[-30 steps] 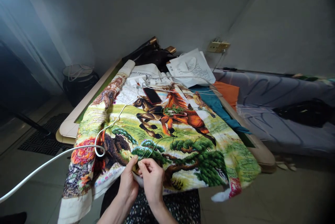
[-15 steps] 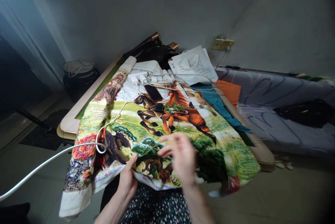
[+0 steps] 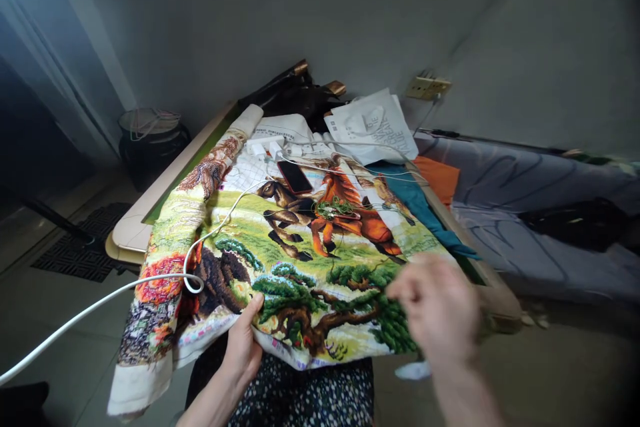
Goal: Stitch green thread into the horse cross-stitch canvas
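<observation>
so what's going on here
A person has a picture cloth with horses and trees spread out in front of them. Their left hand grips its near edge, thumb on top. The right hand is in front of the cloth's right side, too blurred to tell whether it holds anything. A tangle of green thread and a phone lie on the cloth.

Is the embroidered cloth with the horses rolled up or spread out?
Partly each: the embroidered cloth lies spread over the table, picture upward, while its left side forms a thick roll.
</observation>
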Available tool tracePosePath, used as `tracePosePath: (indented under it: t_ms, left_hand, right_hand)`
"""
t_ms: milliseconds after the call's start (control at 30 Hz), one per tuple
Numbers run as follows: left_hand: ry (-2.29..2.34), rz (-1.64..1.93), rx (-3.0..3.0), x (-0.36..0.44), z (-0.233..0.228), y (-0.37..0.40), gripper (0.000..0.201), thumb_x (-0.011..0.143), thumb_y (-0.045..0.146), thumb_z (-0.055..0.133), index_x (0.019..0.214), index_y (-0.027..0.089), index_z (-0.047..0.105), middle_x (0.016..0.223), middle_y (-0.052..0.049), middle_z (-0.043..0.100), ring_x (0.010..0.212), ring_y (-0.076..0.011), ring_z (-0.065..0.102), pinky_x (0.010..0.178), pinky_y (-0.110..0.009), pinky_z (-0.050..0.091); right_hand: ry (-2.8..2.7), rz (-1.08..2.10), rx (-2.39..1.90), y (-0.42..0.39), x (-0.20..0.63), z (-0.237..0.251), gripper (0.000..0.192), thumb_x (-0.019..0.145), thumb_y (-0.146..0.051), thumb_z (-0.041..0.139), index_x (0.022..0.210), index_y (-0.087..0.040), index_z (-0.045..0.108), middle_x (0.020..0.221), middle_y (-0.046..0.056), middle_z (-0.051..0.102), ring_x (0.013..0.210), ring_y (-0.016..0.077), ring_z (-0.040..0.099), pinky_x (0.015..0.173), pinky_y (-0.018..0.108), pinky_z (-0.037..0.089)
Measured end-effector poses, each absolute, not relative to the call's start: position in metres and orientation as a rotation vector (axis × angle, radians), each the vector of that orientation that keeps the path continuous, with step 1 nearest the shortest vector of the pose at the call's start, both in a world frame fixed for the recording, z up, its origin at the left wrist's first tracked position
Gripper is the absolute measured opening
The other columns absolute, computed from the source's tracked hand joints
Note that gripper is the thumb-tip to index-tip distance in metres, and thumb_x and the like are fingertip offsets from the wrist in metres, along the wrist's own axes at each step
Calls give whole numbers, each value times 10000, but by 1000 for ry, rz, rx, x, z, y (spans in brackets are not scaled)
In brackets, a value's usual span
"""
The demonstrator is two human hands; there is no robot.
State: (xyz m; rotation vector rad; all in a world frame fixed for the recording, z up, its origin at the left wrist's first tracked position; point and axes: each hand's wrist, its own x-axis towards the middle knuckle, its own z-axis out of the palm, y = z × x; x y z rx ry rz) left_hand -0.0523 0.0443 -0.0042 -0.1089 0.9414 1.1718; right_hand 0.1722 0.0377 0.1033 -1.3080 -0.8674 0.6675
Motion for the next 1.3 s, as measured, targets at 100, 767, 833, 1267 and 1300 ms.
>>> tracePosePath:
  t_ms: [100,767,833,1267,1300]
  left_hand:
    - [928,1147,-81,-53,-5,44,124,694,161,741,803,103,731,756,-99,764,797,-263,719,841,-406,557]
    - [909,1152,-45,-56,-17,44,311,502,292,879,622,125,645,536,13,620,490,-120,549,520,-258,453]
    - [898,1139,-33,-55,-15,44,325,497,316,880,597,128,634,505,15,603,466,-119,533,503,-261,441]
    - [932,1180,-59,-56,-18,44,285,520,257,866,644,126,646,562,21,612,521,-102,539,544,-238,462]
    - [937,1190,-64,-56,-18,44,287,519,255,866,651,126,646,575,23,613,531,-101,544,546,-234,463]
  right_hand:
    - [-937,1240,-1409,37,115,68,334,755,-388,672,972,-159,563,524,-89,497,365,68,424,358,170,353]
    - [-1025,1357,-1497,30,40,11,368,805,-494,588,785,-127,610,501,-12,595,304,68,455,338,153,296]
    - [-1027,1357,-1504,30,40,12,355,801,-483,593,774,-129,609,496,-12,594,304,71,456,340,157,299]
    - [-1046,1277,-1553,32,34,11,331,824,-469,583,754,-145,591,510,-7,603,328,90,508,364,163,331]
    - [-1027,1268,-1553,31,32,11,345,825,-487,581,757,-149,583,524,-3,612,342,97,525,372,166,348]
